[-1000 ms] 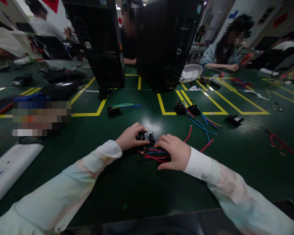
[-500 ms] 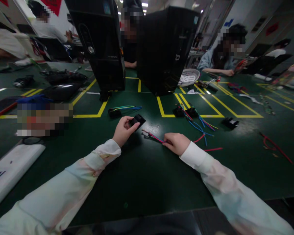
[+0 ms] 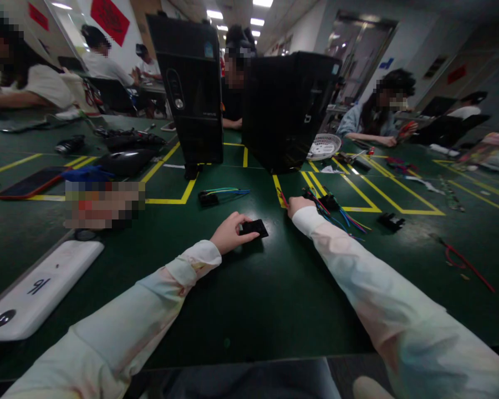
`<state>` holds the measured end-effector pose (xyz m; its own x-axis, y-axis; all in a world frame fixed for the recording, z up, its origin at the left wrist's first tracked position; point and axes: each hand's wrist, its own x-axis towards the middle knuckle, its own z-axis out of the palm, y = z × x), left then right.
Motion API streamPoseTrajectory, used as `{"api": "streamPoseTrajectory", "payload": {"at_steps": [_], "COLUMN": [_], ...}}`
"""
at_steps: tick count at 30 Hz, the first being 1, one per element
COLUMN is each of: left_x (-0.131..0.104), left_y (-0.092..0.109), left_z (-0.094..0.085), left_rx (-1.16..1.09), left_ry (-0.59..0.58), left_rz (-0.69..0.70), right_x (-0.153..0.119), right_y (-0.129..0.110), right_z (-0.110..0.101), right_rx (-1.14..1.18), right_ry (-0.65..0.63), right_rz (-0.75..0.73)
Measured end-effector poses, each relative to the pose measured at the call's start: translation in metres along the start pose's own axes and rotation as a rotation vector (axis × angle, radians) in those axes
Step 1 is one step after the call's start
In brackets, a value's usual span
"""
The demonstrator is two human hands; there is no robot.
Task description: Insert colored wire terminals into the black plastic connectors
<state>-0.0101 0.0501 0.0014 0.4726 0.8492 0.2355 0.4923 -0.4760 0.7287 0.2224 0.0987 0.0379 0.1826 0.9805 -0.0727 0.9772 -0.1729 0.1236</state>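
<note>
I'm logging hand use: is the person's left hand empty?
No, the left hand grips one end of a small black rectangular plastic-looking part.

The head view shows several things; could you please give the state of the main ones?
Left hand, closed on the black part.
Black part, gripped, one end sticking out.
Right hand, closed on wires.
Wires, held, partly hidden by the hand.
Left computer tower, standing upright.
Right computer tower, standing upright.
Basket, open side up.
Looped red wire, lying loose.
White case, lying flat.
</note>
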Motion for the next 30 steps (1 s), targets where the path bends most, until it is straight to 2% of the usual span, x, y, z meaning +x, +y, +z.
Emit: {"api": "streamPoseTrajectory", "payload": {"at_steps": [3,7,12,15,18,22,25,28,30], "left_x": [-0.001,-0.003,-0.003,-0.003,-0.003,-0.004,-0.004,-0.004,-0.003], "left_y": [-0.001,0.0,-0.001,-0.002,-0.001,0.0,0.0,-0.002,-0.003], "left_z": [-0.001,-0.001,0.0,0.001,0.0,0.0,0.002,0.003,0.004], "left_rx": [0.023,0.081,0.144,0.176,0.193,0.204,0.21,0.203,0.204], "left_ry": [-0.025,-0.047,-0.086,-0.089,-0.091,-0.09,-0.08,-0.057,-0.053], "left_rz": [0.015,0.038,0.051,0.063,0.074,0.08,0.084,0.101,0.112], "right_x": [0.023,0.038,0.037,0.027,0.007,-0.03,-0.054,-0.071,-0.077], "right_y": [0.001,0.006,0.008,0.004,-0.006,-0.024,-0.032,-0.034,-0.033], "right_z": [-0.002,-0.001,-0.002,-0.007,-0.014,-0.014,-0.002,0.019,0.033], "right_rx": [0.006,0.012,0.01,0.01,0.006,0.011,0.129,0.407,0.557], "right_ry": [0.0,0.019,0.07,0.12,0.187,0.214,0.271,0.364,0.39], "right_rz": [0.077,0.137,0.165,0.122,-0.001,-0.271,-0.57,-0.784,-0.844]}}
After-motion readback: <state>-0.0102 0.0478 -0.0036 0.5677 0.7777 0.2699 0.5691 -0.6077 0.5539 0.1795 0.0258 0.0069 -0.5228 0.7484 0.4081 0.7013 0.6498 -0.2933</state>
